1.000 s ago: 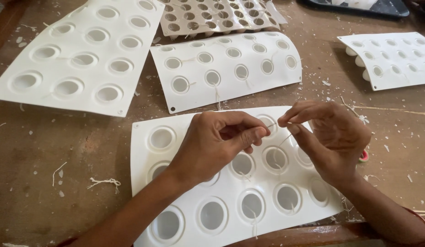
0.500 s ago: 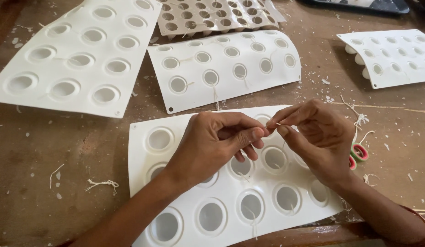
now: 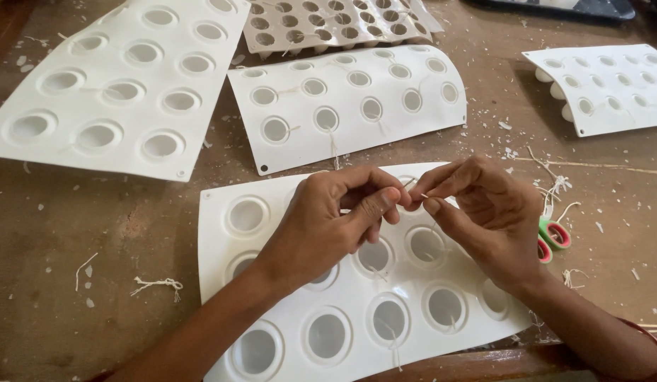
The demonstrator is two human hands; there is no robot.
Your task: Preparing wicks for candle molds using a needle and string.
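Observation:
My left hand point(image 3: 328, 223) and my right hand point(image 3: 487, 216) meet over a white mould sheet point(image 3: 222, 212) with round cups, lying nearest to me. Between the fingertips of both hands is a short piece of thin pale wick string point(image 3: 413, 185). My left thumb and forefinger pinch one end, my right fingers pinch the other. Some cups of this sheet have a wick standing in them, such as the cup point(image 3: 389, 322) near the front edge.
Three more white mould sheets lie on the brown table: a large one point(image 3: 116, 85) at the left, a middle one point(image 3: 349, 106), and one at the right point(image 3: 604, 81). A beige mould point(image 3: 328, 25) sits behind. Small green and pink scissors handles point(image 3: 553, 237) and string scraps point(image 3: 155, 284) lie around.
Both hands have drawn a little closer together and the wick piece between them looks shorter. The mould sheets have not moved.

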